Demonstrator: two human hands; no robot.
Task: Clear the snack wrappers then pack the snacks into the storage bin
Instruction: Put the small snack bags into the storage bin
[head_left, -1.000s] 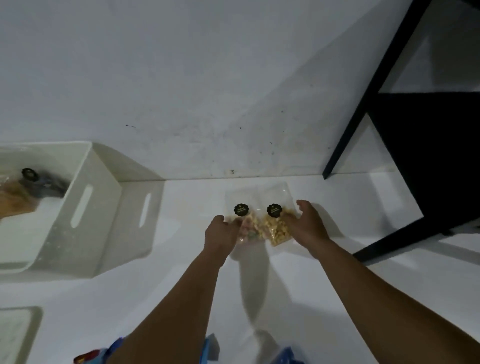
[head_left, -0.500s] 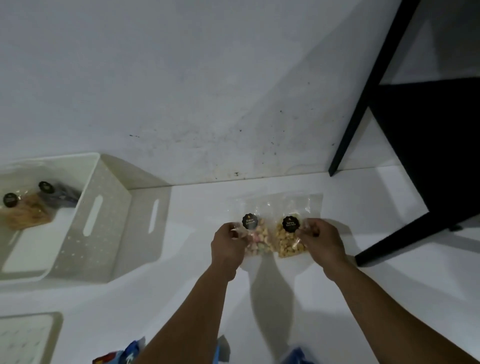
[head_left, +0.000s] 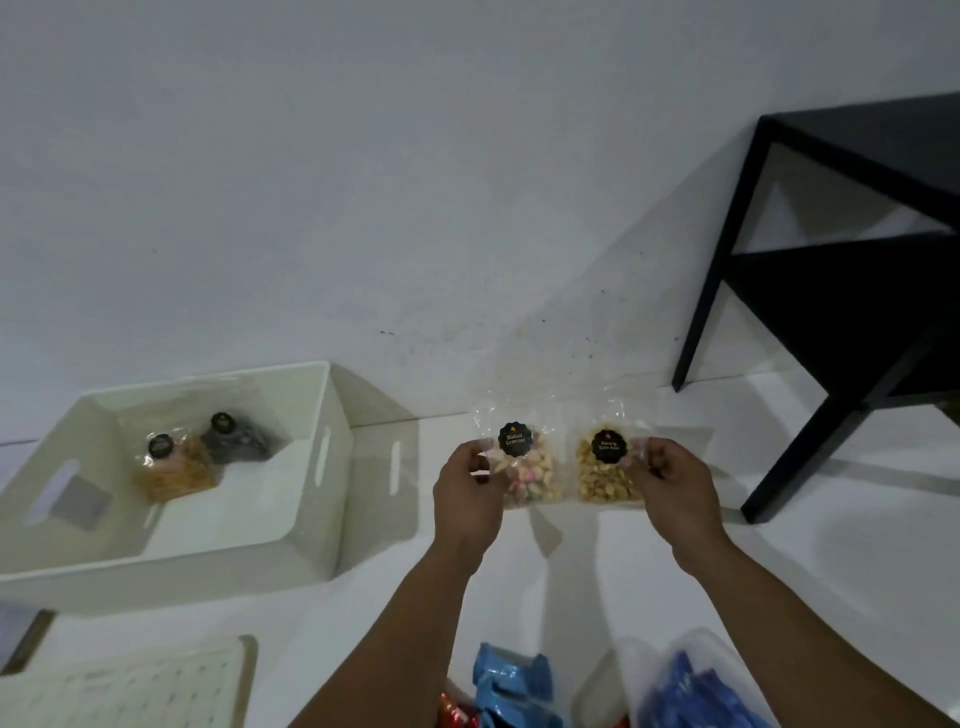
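**Two snack packets lifted off the white surface, bin waiting at left**

The scene is a pale wall above a glossy white floor-like surface (head_left: 623, 597), dimly lit. At centre frame, the left hand (head_left: 467, 499) pinches the edge of a clear plastic packet of mixed pale and pink biscuits with a round black label (head_left: 524, 467), and the right hand (head_left: 670, 488) pinches a matching clear packet of golden nuts with a black label (head_left: 605, 470). Half a second ago both packets sat lower and closer together; now they are raised and held side by side, slightly apart. That suggests the pick-up is done and the carry to the bin comes next.

The white plastic storage bin with slotted handles (head_left: 332, 467) stands at middle left, already holding two similar packets (head_left: 176, 467). Blue crinkled wrappers (head_left: 511, 686) lie at bottom centre, so clearing looks unfinished. A black-framed side table (head_left: 857, 291) stands at upper right, and a perforated white lid (head_left: 130, 686) lies at lower left.
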